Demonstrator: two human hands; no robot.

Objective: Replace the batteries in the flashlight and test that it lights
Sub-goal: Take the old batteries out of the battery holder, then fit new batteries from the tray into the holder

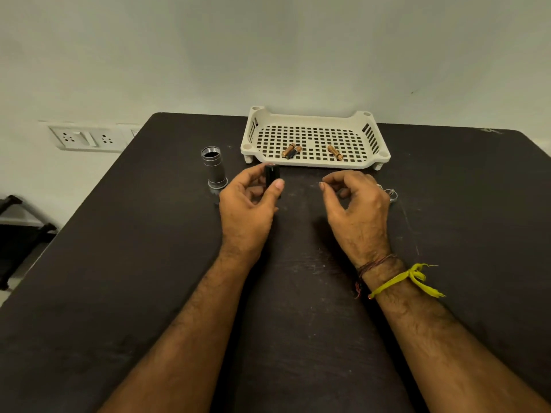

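- My left hand [249, 201] is wrapped round a small black part [272, 175], thumb on the near side and fingers behind. I take it for the flashlight's battery holder, though its dark surface gives little detail.
- My right hand [356, 201] holds nothing that I can make out; thumb and forefinger are pinched close, the tips near each other, the other fingers curled.
- Just beyond both hands sits the cream perforated tray [372, 158] with three batteries: a pair [292, 151] lying touching, and one single battery [335, 152] apart to their right.
- Left of my left hand the silver flashlight body [213, 166] stands upright on its head, open end up, on the dark table [119, 263].
- Behind my right hand a small metal piece [391, 194] shows, mostly hidden; perhaps the tail cap.
- To do this well, I would keep the holder steady and upright, fetch one battery at a time, and check polarity marks before pressing each in.
- I cannot tell whether the holder is already empty.
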